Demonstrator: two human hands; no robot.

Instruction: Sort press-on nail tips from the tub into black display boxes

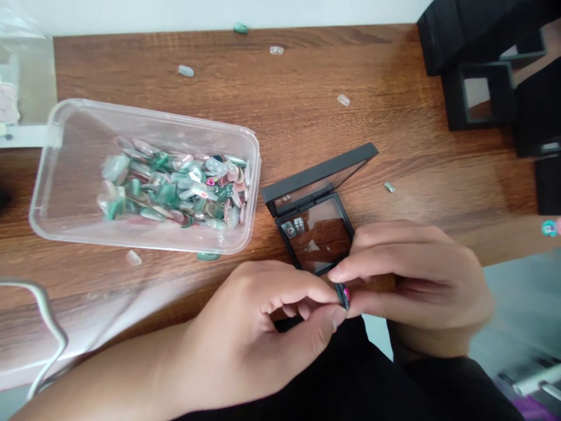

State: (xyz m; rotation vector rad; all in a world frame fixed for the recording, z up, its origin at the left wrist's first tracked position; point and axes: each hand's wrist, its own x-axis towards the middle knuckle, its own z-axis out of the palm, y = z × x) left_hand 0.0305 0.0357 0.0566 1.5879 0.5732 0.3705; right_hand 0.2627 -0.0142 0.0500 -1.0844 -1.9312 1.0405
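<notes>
Grasping a dark nail (343,296) with pink decoration between the left hand (272,321) and the right hand (421,280), fingertips closed in from opposite sides, neither one free. Held just on the body's side of the open case (345,214), close to its near right corner, so with the case to look for beyond and a little to the left. Tilted slightly, long axis running mostly away from the body, near end leaning right. Seen about at the near edge of the worktop (302,111); too uncertain from this view to judge height above it. Closest to the case with the right hand, overlapping that corner in view; impossible to tell whether touching. Reaching in from lower left with the left forearm, index finger on the far side, thumb toward the body, other fingers curled behind. Coming across from the right with the other, index tip at the far end, thumb low by the right side. Fitted with a raised lid (322,171) beyond, and holding two nails (289,228) inside, at far left. Placed left of the case: a tub (149,114) of mixed nails (175,187).
</notes>
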